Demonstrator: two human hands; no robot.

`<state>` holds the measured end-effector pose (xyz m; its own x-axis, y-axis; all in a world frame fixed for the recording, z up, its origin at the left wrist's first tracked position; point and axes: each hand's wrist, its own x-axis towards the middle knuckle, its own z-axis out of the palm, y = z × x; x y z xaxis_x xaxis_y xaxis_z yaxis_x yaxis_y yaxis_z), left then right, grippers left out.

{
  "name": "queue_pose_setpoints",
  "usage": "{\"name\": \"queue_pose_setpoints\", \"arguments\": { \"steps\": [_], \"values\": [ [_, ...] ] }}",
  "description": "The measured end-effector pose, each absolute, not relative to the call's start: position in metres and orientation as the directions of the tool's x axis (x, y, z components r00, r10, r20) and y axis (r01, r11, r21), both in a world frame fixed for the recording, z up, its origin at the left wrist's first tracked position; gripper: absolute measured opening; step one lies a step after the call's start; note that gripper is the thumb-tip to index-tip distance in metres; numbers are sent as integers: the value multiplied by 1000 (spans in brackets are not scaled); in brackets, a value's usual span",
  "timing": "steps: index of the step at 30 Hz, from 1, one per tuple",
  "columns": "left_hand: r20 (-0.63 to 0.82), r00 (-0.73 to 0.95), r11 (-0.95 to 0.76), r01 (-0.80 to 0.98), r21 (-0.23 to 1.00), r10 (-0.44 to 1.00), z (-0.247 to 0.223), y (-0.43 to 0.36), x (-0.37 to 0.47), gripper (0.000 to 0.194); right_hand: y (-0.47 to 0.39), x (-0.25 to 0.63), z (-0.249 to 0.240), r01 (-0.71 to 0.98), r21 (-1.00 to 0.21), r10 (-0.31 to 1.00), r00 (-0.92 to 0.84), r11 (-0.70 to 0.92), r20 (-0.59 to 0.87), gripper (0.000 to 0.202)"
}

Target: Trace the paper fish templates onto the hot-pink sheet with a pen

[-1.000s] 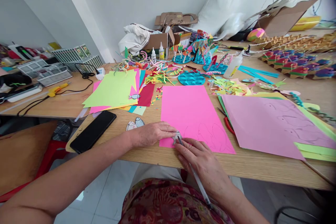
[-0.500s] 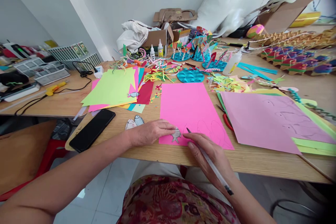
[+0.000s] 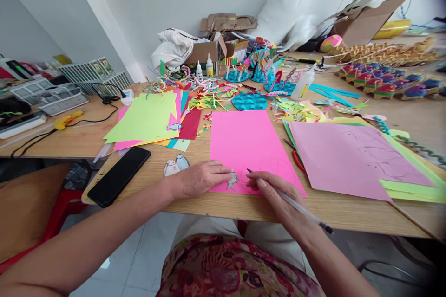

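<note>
A bright pink sheet of paper (image 3: 240, 139) lies in front of me, with thin curved outlines drawn on its lower right part. My left hand (image 3: 204, 178) rests on its lower left edge, fingers stretched out flat, the tips touching a small grey paper fish (image 3: 232, 179). In my right hand (image 3: 278, 192) is a pen (image 3: 303, 211) with a clear barrel and a black end. Its dark point is at the pink sheet, just right of the fish, beside a curved line. Two more paper fish cutouts (image 3: 182, 162) lie left of the sheet, near my left wrist.
A black phone (image 3: 119, 176) and stacked coloured paper (image 3: 142, 118) are on the left. Right of the pink sheet, red-handled scissors (image 3: 298, 161) lie partly under a lilac sheet (image 3: 334, 158) with drawn outlines. Farther back are paper scraps (image 3: 301, 110), a glue bottle (image 3: 304, 83) and blue-painted egg-carton pieces (image 3: 249, 100).
My right hand has shifted slightly right and the pen leans lower to the right. The curved line beside the fish is longer. My left hand stays at the fish; the view has shifted a little.
</note>
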<state>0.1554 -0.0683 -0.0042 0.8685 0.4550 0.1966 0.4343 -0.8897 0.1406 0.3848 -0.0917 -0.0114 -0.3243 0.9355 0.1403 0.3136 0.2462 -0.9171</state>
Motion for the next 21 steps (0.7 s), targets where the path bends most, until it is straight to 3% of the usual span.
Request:
{"name": "queue_pose_setpoints", "arguments": {
  "steps": [7,21],
  "values": [
    [258,841,-879,461,121,476,-7,-66,160,26,-78,382,-3,311,-941,964,-262,131,47,13],
    [217,760,-789,607,100,612,-11,-86,165,26,-49,356,-5,330,-921,915,-398,209,66,5]
  ]
}}
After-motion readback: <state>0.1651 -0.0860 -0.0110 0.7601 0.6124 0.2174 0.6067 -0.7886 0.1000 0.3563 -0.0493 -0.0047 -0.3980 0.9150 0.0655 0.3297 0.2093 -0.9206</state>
